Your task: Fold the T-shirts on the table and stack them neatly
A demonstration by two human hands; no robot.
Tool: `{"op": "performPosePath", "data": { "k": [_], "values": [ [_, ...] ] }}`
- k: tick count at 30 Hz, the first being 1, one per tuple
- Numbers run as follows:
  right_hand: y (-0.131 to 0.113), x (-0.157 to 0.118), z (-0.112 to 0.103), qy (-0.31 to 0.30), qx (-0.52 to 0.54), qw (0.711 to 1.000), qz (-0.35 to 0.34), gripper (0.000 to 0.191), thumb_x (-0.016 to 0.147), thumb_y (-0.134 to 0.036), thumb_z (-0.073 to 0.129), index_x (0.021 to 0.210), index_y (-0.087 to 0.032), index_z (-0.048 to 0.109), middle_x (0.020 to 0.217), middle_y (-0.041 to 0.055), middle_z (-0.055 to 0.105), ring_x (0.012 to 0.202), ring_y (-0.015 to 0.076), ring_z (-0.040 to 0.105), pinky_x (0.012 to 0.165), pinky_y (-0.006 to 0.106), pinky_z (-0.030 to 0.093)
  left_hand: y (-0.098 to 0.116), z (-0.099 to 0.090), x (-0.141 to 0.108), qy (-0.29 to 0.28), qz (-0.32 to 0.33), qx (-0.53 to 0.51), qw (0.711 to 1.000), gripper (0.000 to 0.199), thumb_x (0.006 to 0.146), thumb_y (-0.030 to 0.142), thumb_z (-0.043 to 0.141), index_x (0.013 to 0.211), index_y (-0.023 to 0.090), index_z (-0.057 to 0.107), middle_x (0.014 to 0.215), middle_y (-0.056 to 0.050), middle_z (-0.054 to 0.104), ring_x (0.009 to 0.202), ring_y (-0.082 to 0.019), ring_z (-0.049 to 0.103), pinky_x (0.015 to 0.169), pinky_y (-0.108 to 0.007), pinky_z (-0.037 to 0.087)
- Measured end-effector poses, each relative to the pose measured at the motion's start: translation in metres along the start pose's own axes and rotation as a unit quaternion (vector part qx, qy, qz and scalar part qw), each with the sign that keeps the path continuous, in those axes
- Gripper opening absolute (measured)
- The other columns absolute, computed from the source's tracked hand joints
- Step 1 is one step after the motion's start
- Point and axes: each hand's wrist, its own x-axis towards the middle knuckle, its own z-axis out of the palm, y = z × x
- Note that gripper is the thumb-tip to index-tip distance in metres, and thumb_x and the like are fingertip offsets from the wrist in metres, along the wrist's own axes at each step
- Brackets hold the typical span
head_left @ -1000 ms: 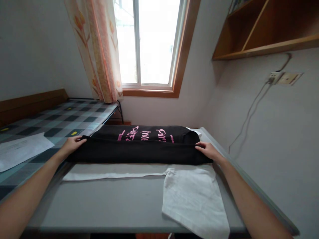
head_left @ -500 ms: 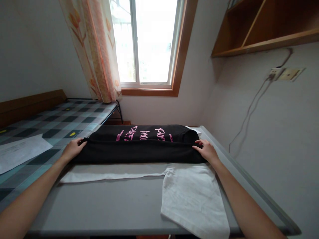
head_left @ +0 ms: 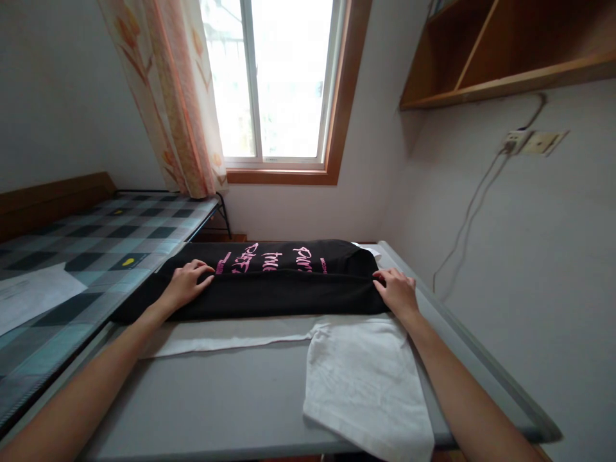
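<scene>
A black T-shirt (head_left: 279, 295) with pink lettering lies across the grey tabletop (head_left: 216, 398), its near part folded over into a long band. My left hand (head_left: 185, 283) rests on this band left of the lettering, fingers apart and touching the cloth. At the band's right end, my right hand (head_left: 395, 290) pinches the fabric between thumb and fingers. Beneath the black shirt lies a white garment (head_left: 366, 385); its sleeve spreads toward me and hangs over the near table edge, and a narrow strip shows along the fold.
To the left stands a bed (head_left: 144, 221) with a checked cover and white paper sheets (head_left: 38, 292) on it. A window (head_left: 289, 83) with a flowered curtain (head_left: 178, 96) is ahead. On the right wall are a wooden shelf (head_left: 462, 93) and a plugged-in cord (head_left: 469, 221).
My left hand has let go of the shirt's left end and moved right along the fold. My right hand stays at the right end. The view has shifted slightly.
</scene>
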Motion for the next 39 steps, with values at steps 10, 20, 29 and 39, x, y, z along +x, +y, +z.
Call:
{"op": "performPosePath", "data": {
  "k": [10, 20, 29, 39],
  "values": [
    [-0.011, -0.008, 0.007, -0.020, -0.033, 0.998, -0.048, 0.025, 0.091, -0.026, 0.048, 0.096, -0.021, 0.071, 0.096, 0.0091, 0.065, 0.090, 0.0246, 0.059, 0.077, 0.037, 0.040, 0.012, 0.023, 0.002, 0.024, 0.010, -0.013, 1.000, 0.033, 0.091, 0.043, 0.045, 0.102, 0.024, 0.069, 0.108, -0.007, 0.065, 0.101, -0.025, 0.058, 0.085, -0.037, 0.042],
    [-0.030, -0.011, -0.006, 0.077, -0.030, 0.991, -0.106, 0.028, 0.093, -0.031, 0.048, 0.098, -0.019, 0.073, 0.099, 0.0120, 0.066, 0.094, 0.0270, 0.058, 0.080, 0.041, 0.041, -0.029, 0.004, -0.015, 0.016, -0.103, 0.026, 0.994, 0.032, 0.088, 0.034, 0.045, 0.107, 0.025, 0.069, 0.117, -0.006, 0.066, 0.111, -0.024, 0.058, 0.092, -0.036, 0.042],
    [-0.039, -0.019, 0.022, -0.050, 0.049, 0.975, -0.210, 0.045, 0.097, -0.042, 0.039, 0.132, -0.021, 0.060, 0.133, 0.0122, 0.061, 0.127, 0.0282, 0.051, 0.102, 0.047, 0.040, -0.041, 0.002, -0.018, 0.029, -0.136, 0.040, 0.989, 0.028, 0.087, 0.033, 0.047, 0.099, 0.023, 0.070, 0.112, -0.009, 0.066, 0.109, -0.029, 0.058, 0.092, -0.042, 0.043],
    [-0.037, -0.018, 0.022, -0.060, 0.043, 0.977, -0.198, 0.046, 0.098, -0.042, 0.038, 0.132, -0.019, 0.060, 0.134, 0.0128, 0.060, 0.127, 0.0272, 0.053, 0.104, 0.047, 0.040, -0.038, 0.007, -0.018, 0.055, -0.153, 0.057, 0.985, 0.033, 0.090, 0.035, 0.044, 0.107, 0.020, 0.068, 0.113, -0.012, 0.065, 0.107, -0.031, 0.059, 0.090, -0.045, 0.044]
  ]
}}
